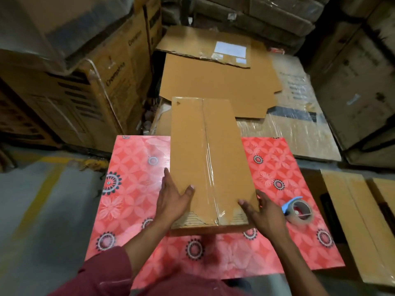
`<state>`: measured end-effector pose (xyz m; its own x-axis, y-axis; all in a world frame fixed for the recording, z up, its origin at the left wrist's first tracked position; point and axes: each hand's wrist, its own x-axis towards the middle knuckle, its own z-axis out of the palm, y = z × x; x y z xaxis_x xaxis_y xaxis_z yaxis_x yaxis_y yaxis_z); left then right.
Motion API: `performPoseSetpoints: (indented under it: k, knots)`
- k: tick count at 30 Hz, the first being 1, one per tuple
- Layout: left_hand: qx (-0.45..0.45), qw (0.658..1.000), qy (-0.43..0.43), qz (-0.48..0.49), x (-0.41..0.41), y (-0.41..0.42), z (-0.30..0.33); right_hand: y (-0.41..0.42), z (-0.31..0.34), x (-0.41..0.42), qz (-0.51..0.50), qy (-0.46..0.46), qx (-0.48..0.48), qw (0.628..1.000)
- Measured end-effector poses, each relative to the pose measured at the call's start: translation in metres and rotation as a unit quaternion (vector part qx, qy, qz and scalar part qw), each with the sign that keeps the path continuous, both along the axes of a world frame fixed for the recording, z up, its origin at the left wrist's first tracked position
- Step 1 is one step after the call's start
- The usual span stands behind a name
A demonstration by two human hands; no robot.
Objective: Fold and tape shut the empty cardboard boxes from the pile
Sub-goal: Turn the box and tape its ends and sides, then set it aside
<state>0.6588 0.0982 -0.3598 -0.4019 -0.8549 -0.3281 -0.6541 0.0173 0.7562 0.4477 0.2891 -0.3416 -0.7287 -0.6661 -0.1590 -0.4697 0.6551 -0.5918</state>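
Head view, item one: cardboard box [208,165], seam taped, on the red tabletop [132,189], gripped between left hand [173,199] and right hand [261,212]. Tape roll [299,211] right of right hand. Flattened cartons [218,86] beyond remain, apparently unfolded.

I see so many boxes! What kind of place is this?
Probably a warehouse or stockroom: big cartons stacked high, flattened cardboard in a pile, and a tape dispenser beside the taped box.
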Motion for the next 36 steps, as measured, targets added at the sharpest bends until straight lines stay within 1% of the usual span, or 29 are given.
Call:
performPoseSetpoints:
  k: [1, 3, 4, 5, 7, 10, 12, 14, 16, 18, 20, 23, 24, 26, 28, 31, 32, 33, 34, 35, 36]
  knots:
    - [-0.051, 0.998, -0.043, -0.004, -0.003, 0.004, 0.003, 0.003, 0.001, -0.007, 0.023, -0.017, 0.0, 1.0]
    - [-0.17, 0.98, -0.101, -0.034, -0.014, 0.012, 0.013, 0.012, 0.001, -0.025, 0.059, -0.071, -0.004, 0.996]
    - [-0.209, 0.97, -0.11, -0.058, -0.023, 0.017, 0.019, 0.016, 0.002, -0.037, 0.077, -0.072, 0.004, 0.994]
    - [-0.228, 0.964, -0.112, -0.082, -0.035, 0.024, 0.024, 0.021, 0.0, -0.053, 0.091, -0.06, 0.013, 0.994]
    - [-0.244, 0.954, -0.116, -0.131, -0.06, 0.045, 0.033, 0.03, -0.008, -0.092, 0.109, -0.027, 0.047, 0.993]
    - [-0.284, 0.928, -0.126, -0.207, -0.102, 0.084, 0.027, 0.047, -0.029, -0.161, 0.152, 0.029, 0.162, 0.974]
    - [-0.296, 0.911, -0.15, -0.245, -0.129, 0.107, 0.016, 0.057, -0.042, -0.2, 0.183, 0.045, 0.234, 0.954]
    - [-0.305, 0.896, -0.191, -0.26, -0.147, 0.122, 0.008, 0.065, -0.057, -0.23, 0.238, 0.067, 0.275, 0.929]
    - [-0.308, 0.887, -0.218, -0.267, -0.156, 0.128, 0.002, 0.068, -0.069, -0.249, 0.295, 0.093, 0.317, 0.897]
    - [-0.307, 0.89, -0.213, -0.261, -0.156, 0.127, -0.001, 0.069, -0.084, -0.265, 0.338, 0.123, 0.337, 0.87]
    - [-0.3, 0.898, -0.201, -0.253, -0.155, 0.127, 0.0, 0.066, -0.093, -0.274, 0.369, 0.148, 0.342, 0.852]
    - [-0.3, 0.901, -0.197, -0.245, -0.156, 0.128, 0.001, 0.061, -0.102, -0.28, 0.376, 0.176, 0.329, 0.848]
    - [-0.294, 0.904, -0.193, -0.243, -0.156, 0.127, 0.001, 0.059, -0.103, -0.282, 0.375, 0.172, 0.328, 0.85]
    - [-0.282, 0.921, -0.158, -0.218, -0.156, 0.127, 0.0, 0.058, -0.103, -0.282, 0.368, 0.144, 0.329, 0.858]
    - [-0.263, 0.945, -0.091, -0.174, -0.154, 0.13, 0.001, 0.06, -0.099, -0.279, 0.369, 0.124, 0.316, 0.865]
    - [-0.272, 0.956, 0.011, -0.106, -0.147, 0.137, 0.01, 0.059, -0.065, -0.258, 0.356, 0.125, 0.248, 0.892]
    - [-0.258, 0.962, 0.043, -0.081, -0.144, 0.141, 0.016, 0.058, -0.051, -0.25, 0.349, 0.128, 0.214, 0.903]
    - [-0.224, 0.97, 0.077, -0.052, -0.142, 0.144, 0.021, 0.055, -0.035, -0.241, 0.339, 0.125, 0.179, 0.915]
    - [-0.17, 0.979, 0.109, -0.019, -0.14, 0.146, 0.026, 0.052, -0.019, -0.232, 0.327, 0.119, 0.142, 0.927]
    - [-0.1, 0.985, 0.142, 0.022, -0.139, 0.146, 0.03, 0.048, -0.002, -0.223, 0.314, 0.108, 0.11, 0.937]
    - [-0.015, 0.981, 0.18, 0.069, -0.138, 0.146, 0.035, 0.045, 0.017, -0.212, 0.306, 0.099, 0.08, 0.944]
